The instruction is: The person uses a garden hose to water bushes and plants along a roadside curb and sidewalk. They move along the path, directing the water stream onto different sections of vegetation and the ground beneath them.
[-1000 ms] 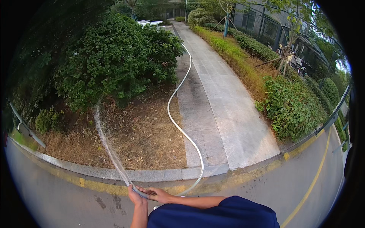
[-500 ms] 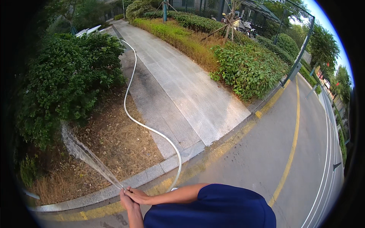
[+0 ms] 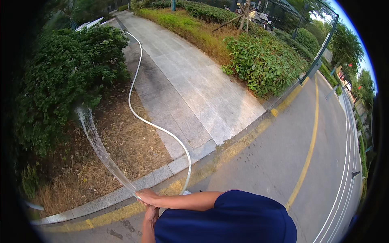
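Right grip: closed around the outlet end of a hose, back of the hand uppermost. Left grip: just below and touching the right, its fingers mostly hidden; cannot tell whether it is closed on the hose too. Right forearm lies nearly level across the front of the navy shirt; left forearm rises steeply from the lower edge.

Hose: white, smooth; its outlet end is in the hands, in front of the body. Length beyond them passes over the kerb, bends along the paved path in a loose S and runs out of sight past the bush. Stream of water: clear, broken toward its far end, arcing over kerb and dry grass to the lower leaves of the bush.

Surroundings: grey road with yellow line; leafy shrub right of the path. Bush foliage stands in the way of the stream and hides its landing point.
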Available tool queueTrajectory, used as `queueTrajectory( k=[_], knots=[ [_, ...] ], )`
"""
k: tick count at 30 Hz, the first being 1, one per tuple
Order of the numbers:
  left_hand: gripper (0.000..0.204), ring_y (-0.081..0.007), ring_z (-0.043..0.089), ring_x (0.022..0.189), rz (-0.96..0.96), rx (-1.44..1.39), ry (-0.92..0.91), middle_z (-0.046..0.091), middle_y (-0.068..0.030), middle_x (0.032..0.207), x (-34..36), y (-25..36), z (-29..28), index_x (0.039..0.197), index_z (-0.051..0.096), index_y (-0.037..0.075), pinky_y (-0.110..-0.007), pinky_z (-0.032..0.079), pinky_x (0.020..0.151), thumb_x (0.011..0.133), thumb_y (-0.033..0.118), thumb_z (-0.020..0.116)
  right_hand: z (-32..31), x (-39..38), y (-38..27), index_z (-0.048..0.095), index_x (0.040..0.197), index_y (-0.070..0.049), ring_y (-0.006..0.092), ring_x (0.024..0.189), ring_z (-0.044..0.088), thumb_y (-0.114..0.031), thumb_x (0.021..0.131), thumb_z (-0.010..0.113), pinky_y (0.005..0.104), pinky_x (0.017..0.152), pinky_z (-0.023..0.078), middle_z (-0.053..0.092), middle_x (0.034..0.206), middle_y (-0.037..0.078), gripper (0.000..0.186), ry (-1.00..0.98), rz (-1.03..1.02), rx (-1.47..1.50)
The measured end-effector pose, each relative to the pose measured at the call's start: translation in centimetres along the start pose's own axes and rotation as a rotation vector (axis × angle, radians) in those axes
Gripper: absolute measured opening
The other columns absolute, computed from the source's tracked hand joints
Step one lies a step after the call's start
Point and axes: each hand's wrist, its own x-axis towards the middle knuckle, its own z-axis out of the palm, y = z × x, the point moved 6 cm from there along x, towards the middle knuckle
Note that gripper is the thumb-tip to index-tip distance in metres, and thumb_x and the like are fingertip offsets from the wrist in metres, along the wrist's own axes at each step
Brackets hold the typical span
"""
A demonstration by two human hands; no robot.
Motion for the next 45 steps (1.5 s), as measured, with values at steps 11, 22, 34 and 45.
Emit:
queueTrajectory(
  k=[11, 22, 34, 45],
  knots=[
    [0.057, -0.0229, 0.047, 0.119, 0.008, 0.643, -0.021, 0.049, -0.0113, 0.129, 2.2, -4.3, -0.2, 0.132, 0.046, 0.003, -0.037, 0.039, 0.1, 0.093, 0.044, 0.051, -4.2, -4.2, 3.7, 0.062, 0.076, -0.002, 0.0133, 0.048, 0.05, -0.038, 0.096, 0.051, 0.0296, 0.047, 0.039, 0.058, 0.061, 0.004, 0.042, 0.434, -0.026, 0.417],
    [0.041, -0.0221, 0.062, 0.096, -0.011, 1.015, -0.708, 0.066, -0.0151, 0.102, -0.8, -12.0, 13.7, 0.111, 0.059, -0.001, -0.035, 0.046, 0.087, 0.08, 0.023, 0.068, -12.6, -22.6, 9.7, 0.06, 0.086, 0.0, 0.0117, 0.06, 0.051, -0.03, 0.098, 0.051, 0.0258, 0.055, 0.041, 0.055, 0.069, 0.004, 0.033, 0.947, -0.254, 0.959],
    [0.028, -0.0252, 0.066, 0.07, -0.006, 1.487, -0.767, 0.069, -0.0174, 0.076, -7.2, -25.8, 32.5, 0.081, 0.066, -0.004, -0.04, 0.049, 0.066, 0.077, 0.024, 0.069, -24.3, -44.6, 19.1, 0.058, 0.085, 0.001, 0.0129, 0.055, 0.049, -0.028, 0.098, 0.052, 0.027, 0.052, 0.04, 0.054, 0.066, 0.005, 0.032, 1.137, -0.562, 1.279],
    [0.045, -0.0386, 0.067, 0.077, 0.069, 1.593, -1.001, 0.066, -0.0274, 0.077, -15.2, -41.8, 51.1, 0.085, 0.066, -0.007, -0.044, 0.05, 0.07, 0.077, 0.038, 0.071, -36.0, -64.6, 31.3, 0.055, 0.086, 0.002, 0.0139, 0.053, 0.05, -0.025, 0.096, 0.054, 0.0282, 0.046, 0.04, 0.053, 0.069, 0.007, 0.029, 1.257, -0.57, 1.444]
  ],
)
